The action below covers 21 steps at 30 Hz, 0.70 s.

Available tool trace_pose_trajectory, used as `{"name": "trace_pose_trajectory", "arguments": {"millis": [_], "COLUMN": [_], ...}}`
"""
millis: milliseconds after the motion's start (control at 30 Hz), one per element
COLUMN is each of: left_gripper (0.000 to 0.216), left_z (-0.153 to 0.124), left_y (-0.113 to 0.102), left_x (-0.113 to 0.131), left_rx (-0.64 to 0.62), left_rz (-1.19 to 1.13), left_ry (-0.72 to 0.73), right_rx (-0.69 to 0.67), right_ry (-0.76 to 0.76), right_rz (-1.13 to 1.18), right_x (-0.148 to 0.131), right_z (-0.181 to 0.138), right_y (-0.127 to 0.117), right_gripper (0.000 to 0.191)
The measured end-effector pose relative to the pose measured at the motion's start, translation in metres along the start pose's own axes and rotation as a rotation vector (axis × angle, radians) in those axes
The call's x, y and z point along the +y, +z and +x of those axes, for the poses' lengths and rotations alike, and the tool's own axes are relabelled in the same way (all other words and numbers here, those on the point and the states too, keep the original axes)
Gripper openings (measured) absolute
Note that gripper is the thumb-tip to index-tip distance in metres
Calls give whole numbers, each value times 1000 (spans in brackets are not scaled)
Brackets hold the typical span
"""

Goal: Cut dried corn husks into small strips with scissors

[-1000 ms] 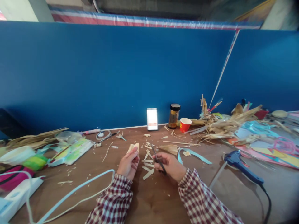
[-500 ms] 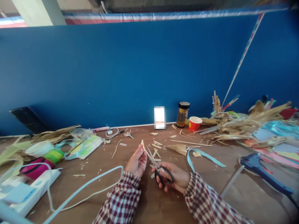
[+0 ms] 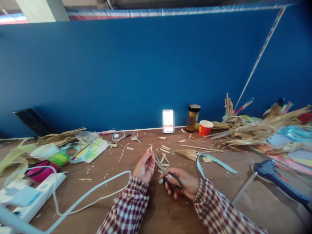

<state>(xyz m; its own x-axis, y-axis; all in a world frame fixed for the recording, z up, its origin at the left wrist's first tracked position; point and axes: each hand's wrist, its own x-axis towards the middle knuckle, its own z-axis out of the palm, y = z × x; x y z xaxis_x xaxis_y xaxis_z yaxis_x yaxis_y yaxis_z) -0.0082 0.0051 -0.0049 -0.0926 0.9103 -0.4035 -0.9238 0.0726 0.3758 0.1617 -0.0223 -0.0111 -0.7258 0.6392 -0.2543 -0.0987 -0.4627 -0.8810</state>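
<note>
My left hand [image 3: 145, 166] pinches a small pale strip of dried husk [image 3: 151, 149], its tip standing up above the fingertips. Black-handled scissors [image 3: 168, 178] sit in my right hand [image 3: 184, 182], with fingers through the loops. Their blades point up and left, close beside the left fingers; whether they touch the strip I cannot tell. Behind the blades, several cut pale husk pieces [image 3: 165, 158] lie on the brown table [image 3: 168, 217]. A wider dried husk leaf [image 3: 186, 154] lies to their right, near a light blue ribbon [image 3: 219, 161].
At right rest a blue glue gun [image 3: 273, 175] and a heap of dried husks [image 3: 263, 130]. A lidded jar [image 3: 192, 118] and red paper cup [image 3: 205, 128] stand at the back. On the left are a white power strip [image 3: 46, 195], cables and a pink pouch [image 3: 41, 172].
The whole view has shifted slightly. The strip's tip now looks narrower and more upright above the left fingers. Both hands keep their holds, with the scissors still beside the left hand.
</note>
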Motion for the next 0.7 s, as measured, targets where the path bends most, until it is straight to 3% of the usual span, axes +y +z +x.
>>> {"name": "trace_pose_trajectory", "arguments": {"millis": [700], "left_gripper": [25], "left_z": [-2], "left_y": [0], "left_x": [-3], "left_rx": [-2], "left_rz": [56], "left_ry": [86], "right_rx": [7], "right_ry": [1], "right_rz": [-12], "right_x": [1], "right_z": [0], "right_y": [0], "right_gripper": [43]}}
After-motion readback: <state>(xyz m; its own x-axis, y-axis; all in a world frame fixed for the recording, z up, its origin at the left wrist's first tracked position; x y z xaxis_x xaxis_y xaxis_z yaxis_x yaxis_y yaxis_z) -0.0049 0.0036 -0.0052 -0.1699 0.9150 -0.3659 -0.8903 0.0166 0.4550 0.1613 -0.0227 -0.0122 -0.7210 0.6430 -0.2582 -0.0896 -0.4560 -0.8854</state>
